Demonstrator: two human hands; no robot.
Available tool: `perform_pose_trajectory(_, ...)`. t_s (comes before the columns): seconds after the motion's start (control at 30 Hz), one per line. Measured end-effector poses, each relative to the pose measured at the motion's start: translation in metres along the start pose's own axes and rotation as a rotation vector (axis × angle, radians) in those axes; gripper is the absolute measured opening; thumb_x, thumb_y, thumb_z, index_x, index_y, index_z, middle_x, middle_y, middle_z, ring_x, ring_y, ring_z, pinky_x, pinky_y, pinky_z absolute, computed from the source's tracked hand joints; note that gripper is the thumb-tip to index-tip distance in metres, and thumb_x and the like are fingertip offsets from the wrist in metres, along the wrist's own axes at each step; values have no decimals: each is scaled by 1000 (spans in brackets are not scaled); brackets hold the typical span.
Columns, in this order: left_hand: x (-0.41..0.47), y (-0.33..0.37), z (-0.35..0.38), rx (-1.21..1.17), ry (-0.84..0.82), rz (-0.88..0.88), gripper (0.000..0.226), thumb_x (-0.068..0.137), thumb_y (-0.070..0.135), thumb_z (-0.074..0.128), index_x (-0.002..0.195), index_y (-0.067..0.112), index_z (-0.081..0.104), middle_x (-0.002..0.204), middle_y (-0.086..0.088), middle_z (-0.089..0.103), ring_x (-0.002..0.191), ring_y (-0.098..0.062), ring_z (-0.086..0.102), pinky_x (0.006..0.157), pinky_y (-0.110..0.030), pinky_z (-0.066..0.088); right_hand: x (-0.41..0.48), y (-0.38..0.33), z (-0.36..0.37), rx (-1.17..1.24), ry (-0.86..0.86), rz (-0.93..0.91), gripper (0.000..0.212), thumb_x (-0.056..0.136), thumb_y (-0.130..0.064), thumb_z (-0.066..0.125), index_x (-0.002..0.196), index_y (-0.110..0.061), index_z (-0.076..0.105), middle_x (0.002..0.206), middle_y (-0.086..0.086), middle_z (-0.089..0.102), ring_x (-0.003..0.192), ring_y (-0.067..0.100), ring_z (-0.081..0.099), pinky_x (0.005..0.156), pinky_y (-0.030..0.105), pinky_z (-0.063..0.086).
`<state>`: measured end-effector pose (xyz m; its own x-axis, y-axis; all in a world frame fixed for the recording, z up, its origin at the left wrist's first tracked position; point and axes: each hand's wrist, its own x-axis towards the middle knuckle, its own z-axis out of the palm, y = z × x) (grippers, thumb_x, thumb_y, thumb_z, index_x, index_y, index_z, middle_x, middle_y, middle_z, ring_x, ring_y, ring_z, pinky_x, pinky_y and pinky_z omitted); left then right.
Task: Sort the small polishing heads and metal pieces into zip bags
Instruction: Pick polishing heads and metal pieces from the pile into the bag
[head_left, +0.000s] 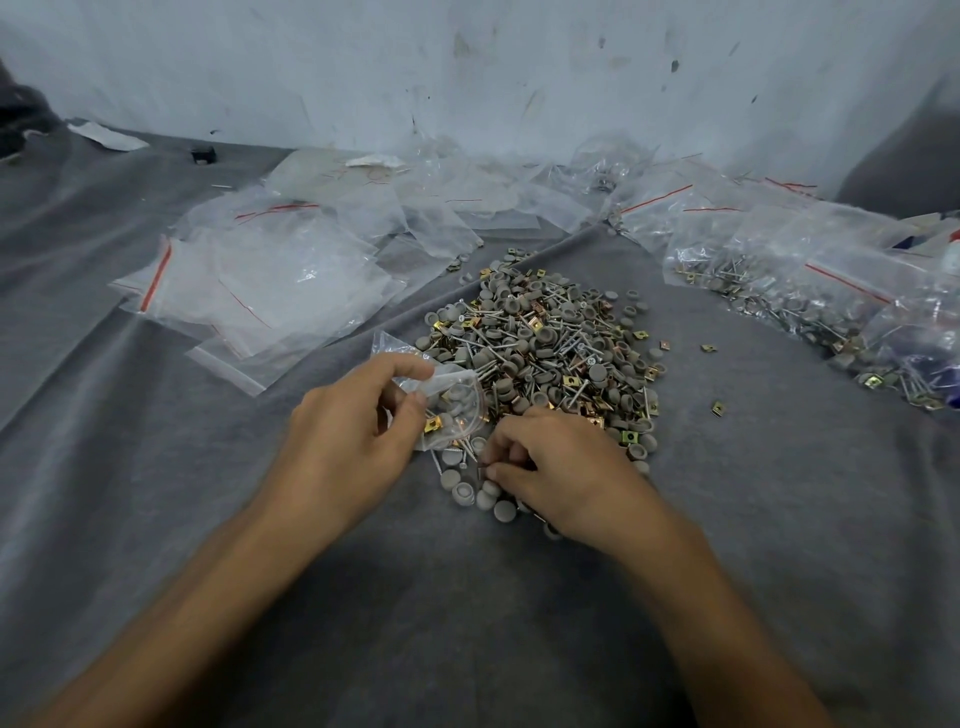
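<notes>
On grey cloth desk (156, 467): left hand (348, 441) pinches small zip bag (447, 400) holding few pieces; right hand (556, 467) curled, pinching screw at pile (550, 343) edge. Filled bags (810, 291) right, empty bags (270, 280) left.

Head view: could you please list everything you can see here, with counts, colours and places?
Pile: one, grey caps, silver screws, gold clips, centre of cloth.
Stray clips: a few, gold, right of pile.
Empty bags: many, clear with red strips, left and back.
Filled bags: several, clear, right side.
Held bag: one, clear, a few pieces inside, near edge of pile.
Cloth: one, grey, under everything.
Wall: white, scuffed, behind.
Black item: one, small, far left.
Hands: left holds the bag; right pinches pieces by the caps.
</notes>
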<state>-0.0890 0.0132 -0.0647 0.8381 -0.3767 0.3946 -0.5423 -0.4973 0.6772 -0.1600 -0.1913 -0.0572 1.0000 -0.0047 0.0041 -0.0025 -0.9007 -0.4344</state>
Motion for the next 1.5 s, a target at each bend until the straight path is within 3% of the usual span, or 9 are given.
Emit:
perform_pose_trajectory(0.1,0,2,-1,-1,-9,-7,20,96,36,58,113,45,61,78,23,63,65,-2,60,59,-21,39,-2,2,0,73,-1,-16,4,92,-33,67,92,-29,65,88,-14,58,81,4,56,73,33,49)
perform_pose_trajectory(0.33,0,6,0,-15,-17,-18,17,95,37,59,108,48,60,78,21,63,65,-5,59,61,-25,42,-5,-3,0,519,262,-49,10,89,-26,75,83,-28,67,77,-12,66,64,2,58,57,17,47)
perform_pose_trajectory(0.53,-1,4,0,4,-22,-23,19,97,32,61,111,46,62,79,23,62,66,-2,58,60,-23,41,10,-12,12,455,391,-36,2,90,-27,75,91,-27,73,74,-10,61,67,6,57,61,17,42)
perform_pose_trajectory(0.67,1,4,0,6,-18,-23,19,96,34,60,109,49,59,80,23,63,66,-3,60,60,-23,41,11,-10,10,417,346,-64,11,93,-27,72,102,-29,78,76,-16,58,72,2,57,66,16,41)
perform_pose_trajectory(0.83,0,3,0,2,-19,-29,19,97,32,61,110,46,61,78,22,63,66,-2,59,61,-22,41,3,6,-3,495,376,-32,9,93,-26,71,95,-32,78,71,-15,64,66,3,58,61,15,42)
perform_pose_trajectory(0.93,0,5,0,2,-25,-32,19,97,31,61,110,44,62,79,22,63,66,-2,58,61,-22,41,-3,20,-13,444,328,-9,8,94,-27,71,93,-34,76,68,-20,63,61,0,57,56,12,40)
perform_pose_trajectory(1.07,0,5,0,2,-35,-39,19,97,31,61,112,44,63,79,22,62,66,-3,58,61,-22,40,-9,33,-18,265,147,68,9,90,-38,73,82,-34,73,72,-13,68,63,5,60,61,34,51)
perform_pose_trajectory(1.27,-1,4,0,-7,-32,-26,18,96,36,58,108,50,59,78,21,63,67,-3,59,60,-23,40,-12,28,-18,80,3,150,23,82,-58,74,81,-35,71,66,-21,68,59,1,62,64,35,54)
perform_pose_trajectory(1.5,0,4,-1,-14,-26,-4,17,94,44,54,109,52,57,81,23,62,67,-4,59,58,-20,40,-17,27,-25,114,-99,131,8,89,-43,71,88,-35,72,68,-19,70,63,1,66,70,34,56)
